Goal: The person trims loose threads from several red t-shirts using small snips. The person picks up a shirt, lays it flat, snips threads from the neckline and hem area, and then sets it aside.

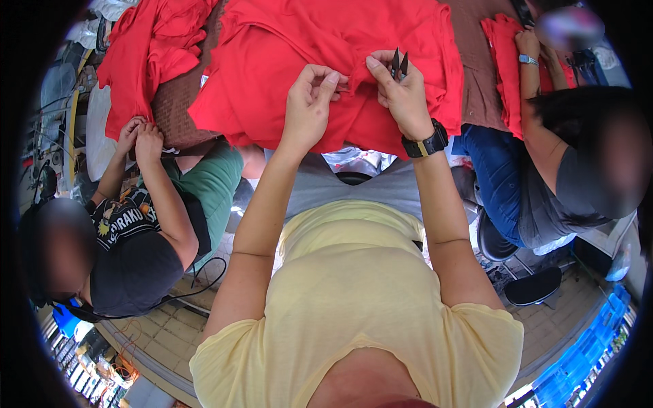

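Red cloth [272,51] lies heaped and creased in front of me, its near edge hanging over the table's edge. My left hand [313,102] is closed in a pinch on a fold of this fabric. Just to its right, my right hand [406,102] grips a pair of thread snips [400,63], whose dark blades point away from me and stand slightly apart. A raised bit of the cloth runs between the two hands, and the thumb and finger of my right hand are close against it. The snips' handles are mostly hidden in my palm.
A brown covered table [180,109] carries the cloth. On my left, a seated person [146,251] handles another red piece [153,47]. A second person [544,163] on my right works on more red cloth [503,64]. A black stool [534,287] stands at lower right.
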Demonstrator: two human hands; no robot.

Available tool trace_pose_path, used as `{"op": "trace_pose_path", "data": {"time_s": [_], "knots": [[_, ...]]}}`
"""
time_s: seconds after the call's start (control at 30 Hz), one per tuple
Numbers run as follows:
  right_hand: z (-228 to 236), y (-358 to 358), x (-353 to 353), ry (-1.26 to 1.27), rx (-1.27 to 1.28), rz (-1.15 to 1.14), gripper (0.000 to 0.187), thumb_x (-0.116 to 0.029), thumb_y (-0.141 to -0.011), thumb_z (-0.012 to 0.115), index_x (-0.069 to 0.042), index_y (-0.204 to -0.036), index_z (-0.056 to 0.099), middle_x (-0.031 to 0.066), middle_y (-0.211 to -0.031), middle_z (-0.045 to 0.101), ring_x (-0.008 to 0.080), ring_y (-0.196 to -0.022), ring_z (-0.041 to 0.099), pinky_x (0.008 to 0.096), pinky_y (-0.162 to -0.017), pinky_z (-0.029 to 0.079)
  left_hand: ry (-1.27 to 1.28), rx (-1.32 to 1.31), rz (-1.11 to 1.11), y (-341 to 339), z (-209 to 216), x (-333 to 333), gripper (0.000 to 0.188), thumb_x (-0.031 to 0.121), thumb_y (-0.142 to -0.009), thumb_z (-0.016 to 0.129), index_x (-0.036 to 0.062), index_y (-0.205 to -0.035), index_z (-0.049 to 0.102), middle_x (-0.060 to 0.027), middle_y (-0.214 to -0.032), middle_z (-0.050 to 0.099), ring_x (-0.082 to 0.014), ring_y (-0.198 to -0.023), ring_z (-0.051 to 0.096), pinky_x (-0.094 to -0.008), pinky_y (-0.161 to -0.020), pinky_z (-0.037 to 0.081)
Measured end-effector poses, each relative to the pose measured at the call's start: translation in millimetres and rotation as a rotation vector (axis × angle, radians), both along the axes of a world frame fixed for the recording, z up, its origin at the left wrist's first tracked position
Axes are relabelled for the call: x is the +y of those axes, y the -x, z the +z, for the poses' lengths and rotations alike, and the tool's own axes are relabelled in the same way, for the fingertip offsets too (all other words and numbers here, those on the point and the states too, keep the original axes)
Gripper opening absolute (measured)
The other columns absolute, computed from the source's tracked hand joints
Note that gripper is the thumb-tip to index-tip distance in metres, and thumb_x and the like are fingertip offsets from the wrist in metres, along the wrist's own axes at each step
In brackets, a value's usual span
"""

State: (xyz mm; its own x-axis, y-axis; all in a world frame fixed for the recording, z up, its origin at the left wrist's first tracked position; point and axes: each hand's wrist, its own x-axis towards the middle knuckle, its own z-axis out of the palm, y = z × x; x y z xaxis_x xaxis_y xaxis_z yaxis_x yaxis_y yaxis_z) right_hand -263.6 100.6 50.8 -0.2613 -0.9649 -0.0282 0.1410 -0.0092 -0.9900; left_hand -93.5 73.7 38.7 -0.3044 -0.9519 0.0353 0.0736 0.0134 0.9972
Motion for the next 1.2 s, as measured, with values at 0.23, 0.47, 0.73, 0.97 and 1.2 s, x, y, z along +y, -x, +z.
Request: {"op": "trace_pose_path", "data": {"time_s": [0.23, 0.47, 0.73, 0.97, 1.2], "knots": [[23, -4, 40, -0.125, 0.15, -0.02, 0.051, -0.042, -0.107, 0.037, 0.0, -0.09, 0.061, 0.0016, -0.063, 0.049, 0.0116, -0.056, 0.044, 0.0295, -0.052, 0.038, 0.061, 0.042, -0.034, 3, -3, 8, 0.015, 0.012, -0.104, 0.054, -0.0022, -0.105, 0.059, -0.0114, -0.103, 0.07, -0.0143, -0.101, 0.064, -0.0274, -0.092, 0.05], [7, -17, 49, -0.292, -0.109, 0.316, 0.052, -0.043, -0.108, 0.034, -0.002, -0.087, 0.059, -0.0038, -0.062, 0.04, 0.0059, -0.05, 0.035, 0.024, -0.044, 0.032, 0.075, -0.01, -0.051, 3, 4, 13, 0.015, 0.012, -0.101, 0.059, -0.0028, -0.103, 0.063, -0.0104, -0.104, 0.07, -0.015, -0.099, 0.064, -0.0291, -0.092, 0.05], [7, -18, 36, -0.359, -0.284, 0.256, 0.047, -0.043, -0.107, 0.04, -0.005, -0.082, 0.054, -0.0056, -0.061, 0.037, 0.0035, -0.045, 0.028, 0.0227, -0.039, 0.022, 0.166, -0.132, -0.06, 0, 7, 17, 0.007, 0.007, -0.096, 0.062, -0.0001, -0.097, 0.065, -0.0104, -0.101, 0.07, -0.0149, -0.094, 0.063, -0.0303, -0.087, 0.049], [5, -16, 34, -0.394, -0.319, 0.267, 0.044, -0.041, -0.106, 0.045, -0.007, -0.08, 0.054, -0.0063, -0.06, 0.036, 0.0031, -0.044, 0.025, 0.0224, -0.04, 0.019, 0.213, -0.163, -0.091, -2, 5, 15, 0.006, 0.005, -0.093, 0.064, 0.0004, -0.097, 0.065, -0.009, -0.1, 0.069, -0.0177, -0.095, 0.061, -0.0315, -0.086, 0.05], [-3, -2, 42, -0.354, -0.441, 0.274, 0.046, -0.044, -0.104, 0.044, -0.007, -0.079, 0.054, -0.0058, -0.059, 0.037, 0.0044, -0.042, 0.024, 0.0232, -0.039, 0.018, 0.515, -0.534, -0.14, -22, 40, 28, 0.017, 0.012, -0.086, 0.073, -0.0002, -0.094, 0.066, -0.0148, -0.123, 0.059, -0.0296, -0.11, 0.054, -0.0381, -0.098, 0.045]]}}
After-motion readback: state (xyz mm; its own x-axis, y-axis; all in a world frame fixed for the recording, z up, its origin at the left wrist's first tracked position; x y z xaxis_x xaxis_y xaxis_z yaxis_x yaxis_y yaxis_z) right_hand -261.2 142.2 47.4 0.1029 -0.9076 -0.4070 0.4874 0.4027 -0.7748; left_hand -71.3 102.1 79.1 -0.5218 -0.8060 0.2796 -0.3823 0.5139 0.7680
